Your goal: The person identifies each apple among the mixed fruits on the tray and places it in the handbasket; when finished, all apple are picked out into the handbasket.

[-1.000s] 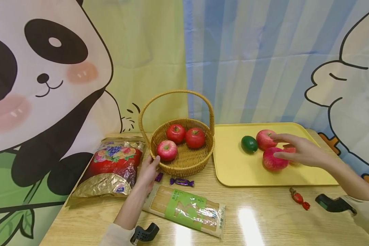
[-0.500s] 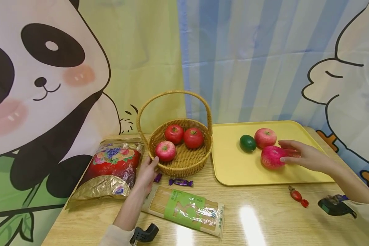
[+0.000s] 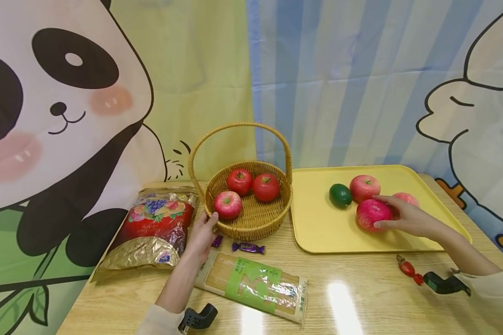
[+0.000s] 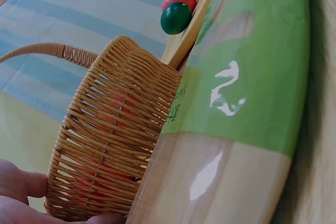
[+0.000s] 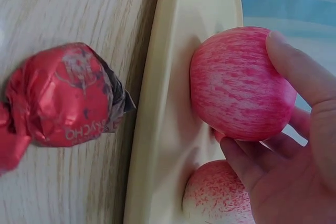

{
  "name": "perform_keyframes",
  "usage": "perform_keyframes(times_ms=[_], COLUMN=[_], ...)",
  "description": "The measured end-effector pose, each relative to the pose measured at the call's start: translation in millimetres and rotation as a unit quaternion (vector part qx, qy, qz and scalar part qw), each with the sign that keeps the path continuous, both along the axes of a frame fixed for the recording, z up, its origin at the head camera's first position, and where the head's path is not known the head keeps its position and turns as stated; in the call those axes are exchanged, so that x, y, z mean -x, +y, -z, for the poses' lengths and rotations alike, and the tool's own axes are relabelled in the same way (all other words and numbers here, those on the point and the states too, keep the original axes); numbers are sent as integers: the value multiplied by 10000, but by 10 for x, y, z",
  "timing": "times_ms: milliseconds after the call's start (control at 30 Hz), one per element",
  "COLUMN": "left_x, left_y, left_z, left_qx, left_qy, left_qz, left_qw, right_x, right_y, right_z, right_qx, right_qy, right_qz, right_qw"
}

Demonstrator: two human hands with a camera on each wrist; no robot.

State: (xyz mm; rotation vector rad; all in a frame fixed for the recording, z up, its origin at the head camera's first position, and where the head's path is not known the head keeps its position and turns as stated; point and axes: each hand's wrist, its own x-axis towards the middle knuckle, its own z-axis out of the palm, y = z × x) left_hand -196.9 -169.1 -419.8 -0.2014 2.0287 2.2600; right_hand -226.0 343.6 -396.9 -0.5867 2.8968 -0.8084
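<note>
On the wooden desk (image 3: 360, 302), nearest, lies a red-wrapped candy (image 3: 407, 269). Beyond it, on the yellow plastic tray (image 3: 318, 228), the right hand (image 3: 406, 216) curls thumb and fingers around a pink-red apple (image 3: 372, 214). The left hand (image 3: 201, 235) pinches the woven wicker basket (image 3: 251, 218) at its rim. The round, smooth apple could slip from the hand and knock the dark green lime (image 3: 340, 195).
</note>
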Motion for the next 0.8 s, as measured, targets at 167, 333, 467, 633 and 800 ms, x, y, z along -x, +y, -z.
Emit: perform_keyframes(times_ms=[167, 333, 467, 633, 800], left_x=[-12, -5, -3, -9, -6], left_y=[4, 1, -3, -5, -4], left_z=[-11, -13, -10, -1, 3], left_qx=[-7, 11, 33, 42, 75], left_qy=[36, -5, -21, -18, -21], left_qz=[55, 10, -33, -36, -39], left_qw=[10000, 10000, 10000, 10000, 10000], right_x=[-14, -22, -30, 7, 102], right_y=[-15, -171, -481, -1003, -1576], right_z=[-79, -273, -441, -596, -727], right_qx=[-20, 303, 820, 1096, 1106], right_qy=[-13, 111, -24, -173, -146], right_qz=[51, -202, -722, -1340, -1770], right_qw=[10000, 9993, 9940, 9847, 9779])
